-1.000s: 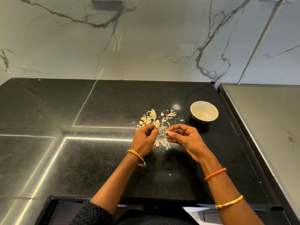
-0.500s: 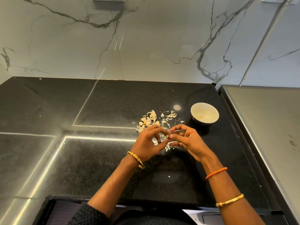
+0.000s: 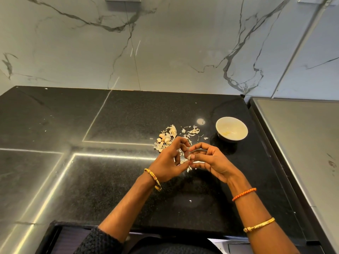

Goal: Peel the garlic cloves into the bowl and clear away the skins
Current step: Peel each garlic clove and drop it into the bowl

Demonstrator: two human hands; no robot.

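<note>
Bowl [image 3: 231,129] right of skins [image 3: 169,137] on counter [image 3: 110,180].

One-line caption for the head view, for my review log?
Both hands, left hand and right hand, pinch a garlic clove above scattered skins on the black counter; white bowl stands right.

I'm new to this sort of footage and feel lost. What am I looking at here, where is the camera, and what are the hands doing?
There is no machine here. A person wears a camera on their head, looking down at their own two hands over a black counter. The left hand and right hand meet fingertip to fingertip around a small pale piece, probably a garlic clove, though it is too small to be sure. Beyond them lie unpeeled cloves and loose papery skins. A white bowl stands to the right.
</note>
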